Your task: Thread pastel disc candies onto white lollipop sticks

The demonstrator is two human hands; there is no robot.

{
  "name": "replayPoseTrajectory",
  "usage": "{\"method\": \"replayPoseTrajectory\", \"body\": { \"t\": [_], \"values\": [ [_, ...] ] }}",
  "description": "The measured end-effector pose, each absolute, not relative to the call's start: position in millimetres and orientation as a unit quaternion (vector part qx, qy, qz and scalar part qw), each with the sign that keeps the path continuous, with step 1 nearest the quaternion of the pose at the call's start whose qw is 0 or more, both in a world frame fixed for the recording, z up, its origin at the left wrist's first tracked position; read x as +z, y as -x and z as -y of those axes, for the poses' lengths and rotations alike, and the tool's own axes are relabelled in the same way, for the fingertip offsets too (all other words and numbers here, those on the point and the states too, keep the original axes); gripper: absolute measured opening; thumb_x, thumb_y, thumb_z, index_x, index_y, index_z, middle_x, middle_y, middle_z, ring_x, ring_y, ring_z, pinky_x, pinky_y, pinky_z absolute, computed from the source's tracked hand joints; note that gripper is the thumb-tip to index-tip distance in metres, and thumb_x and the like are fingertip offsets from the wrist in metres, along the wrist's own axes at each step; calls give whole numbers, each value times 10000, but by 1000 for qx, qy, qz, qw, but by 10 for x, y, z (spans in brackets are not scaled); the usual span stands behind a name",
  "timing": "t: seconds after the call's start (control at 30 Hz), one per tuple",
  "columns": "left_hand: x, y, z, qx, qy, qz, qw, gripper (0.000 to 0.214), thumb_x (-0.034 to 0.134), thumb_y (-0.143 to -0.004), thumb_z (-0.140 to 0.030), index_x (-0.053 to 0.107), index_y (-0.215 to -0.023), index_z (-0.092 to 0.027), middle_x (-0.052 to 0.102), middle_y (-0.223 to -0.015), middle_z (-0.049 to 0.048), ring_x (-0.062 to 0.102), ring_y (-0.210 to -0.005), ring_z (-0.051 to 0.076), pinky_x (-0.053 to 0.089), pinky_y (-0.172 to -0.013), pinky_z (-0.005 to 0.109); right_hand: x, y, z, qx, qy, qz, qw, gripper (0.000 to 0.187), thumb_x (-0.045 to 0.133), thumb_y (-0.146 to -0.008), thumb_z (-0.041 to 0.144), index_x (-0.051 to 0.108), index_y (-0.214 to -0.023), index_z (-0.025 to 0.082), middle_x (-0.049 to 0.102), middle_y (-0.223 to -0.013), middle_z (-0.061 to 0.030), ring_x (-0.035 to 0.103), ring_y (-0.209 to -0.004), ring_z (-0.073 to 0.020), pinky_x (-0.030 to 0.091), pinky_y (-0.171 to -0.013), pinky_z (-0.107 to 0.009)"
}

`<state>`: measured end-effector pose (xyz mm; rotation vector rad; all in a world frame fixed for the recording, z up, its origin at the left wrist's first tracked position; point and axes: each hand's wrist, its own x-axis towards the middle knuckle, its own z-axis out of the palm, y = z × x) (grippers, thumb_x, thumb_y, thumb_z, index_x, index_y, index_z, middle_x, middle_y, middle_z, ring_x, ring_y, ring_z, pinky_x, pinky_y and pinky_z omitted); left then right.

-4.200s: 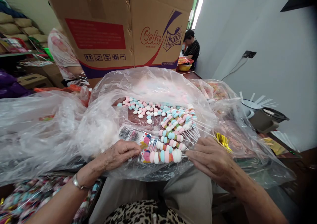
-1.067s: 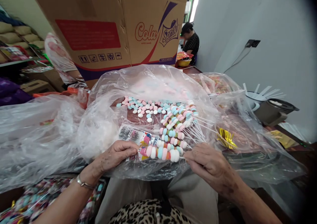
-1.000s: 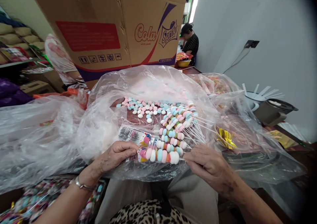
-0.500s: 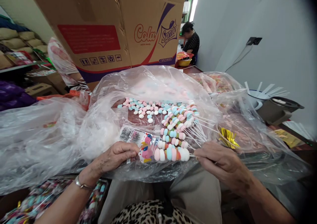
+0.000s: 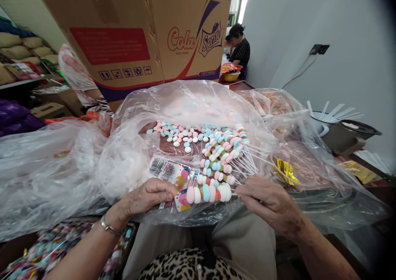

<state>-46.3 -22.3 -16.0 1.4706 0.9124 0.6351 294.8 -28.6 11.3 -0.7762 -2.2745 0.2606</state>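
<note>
My right hand [image 5: 262,199] pinches the white stick of a marshmallow skewer [image 5: 208,193], threaded with pink, white, blue and orange pieces and lying nearly level. Between the thumb and fingers of my left hand [image 5: 154,195] is the edge of a printed clear candy bag [image 5: 183,198]. The skewer's pink end overlaps the bag's printed part; whether it is inside cannot be made out. Behind, more flat printed bags [image 5: 165,167] lie on the plastic sheet. A pile of finished skewers [image 5: 225,145] sits just beyond my hands, sticks pointing right.
Loose marshmallows [image 5: 187,139] spread in front of a large clear bag of them. A tall cardboard box [image 5: 123,32] stands behind. Gold twist ties [image 5: 285,171] and a pot with white sticks [image 5: 320,123] are at right. Wrapped candy fills a box [image 5: 62,251] lower left. Other people are farther back.
The skewer has moved left with my right hand, so its pink end now overlaps the printed bag. My left hand keeps its pinch on the bag and has hardly moved.
</note>
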Motion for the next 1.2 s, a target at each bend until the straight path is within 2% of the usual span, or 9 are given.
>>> {"method": "replayPoseTrajectory", "body": {
  "t": [0.2, 0.43, 0.63, 0.77, 0.9, 1.0, 1.1, 1.2],
  "values": [
    [-165, 453, 205, 285, -632, -404, 596, 309, 727, -810, -453, 784, -841, -151, 709, -716, 12, 514, -620, 113, 396, -582, 198, 105, -2980, 275, 56, 277, 894, 348, 187, 507, -954, 137, 681, -891, 165, 625, -673, -5, 520, -630, -126, 393, -650, -269],
    [-121, 432, 186, 254, -674, -402, 565, 294, 651, -869, -429, 747, -857, -152, 687, -799, 18, 529, -706, 136, 410, -666, 224, 140, -2900, 323, 24, 276, 914, 297, 261, 463, -950, 100, 653, -783, 165, 590, -633, -9, 487, -637, -149, 331, -649, -298],
    [12, 389, 143, 192, -737, -388, 520, 281, 561, -927, -381, 692, -823, -155, 601, -762, -10, 483, -705, 127, 379, -682, 215, 79, -2822, 354, 71, 303, 895, 320, 223, 485, -930, 91, 654, -802, 159, 626, -694, -24, 510, -664, -147, 333, -666, -297],
    [111, 383, 165, 159, -758, -388, 499, 241, 554, -931, -354, 689, -908, -156, 594, -789, -13, 480, -723, 130, 370, -682, 211, 53, -2814, 353, 71, 317, 887, 329, 212, 494, -928, 93, 650, -800, 158, 626, -693, -24, 522, -668, -149, 337, -668, -294],
    [200, 342, 221, 115, -777, -395, 477, 293, 611, -899, -416, 681, -1035, -166, 590, -788, -22, 475, -693, 131, 352, -622, 209, 70, -2801, 352, 67, 310, 891, 326, 218, 491, -932, 93, 649, -795, 158, 624, -686, -22, 513, -655, -147, 331, -664, -294],
    [252, 259, 265, 74, -809, -400, 425, 317, 559, -942, -445, 668, -1125, -210, 636, -867, -9, 517, -737, 149, 365, -663, 223, 95, -2784, 346, 59, 299, 899, 315, 225, 488, -940, 101, 652, -795, 154, 622, -686, -26, 501, -659, -151, 320, -660, -298],
    [265, 169, 298, 55, -826, -398, 395, 297, 519, -970, -441, 671, -1095, -218, 639, -863, -3, 534, -746, 161, 363, -665, 232, 114, -2774, 337, 48, 285, 909, 300, 230, 485, -948, 117, 660, -803, 158, 608, -667, -20, 476, -656, -154, 310, -651, -299],
    [236, 129, 316, 44, -831, -392, 391, 319, 561, -939, -491, 666, -1009, -199, 580, -771, -20, 492, -689, 152, 324, -601, 234, 123, -2774, 334, 78, 277, 911, 295, 237, 474, -965, 151, 661, -820, 159, 605, -670, -16, 483, -657, -150, 330, -659, -293]
  ]
}}
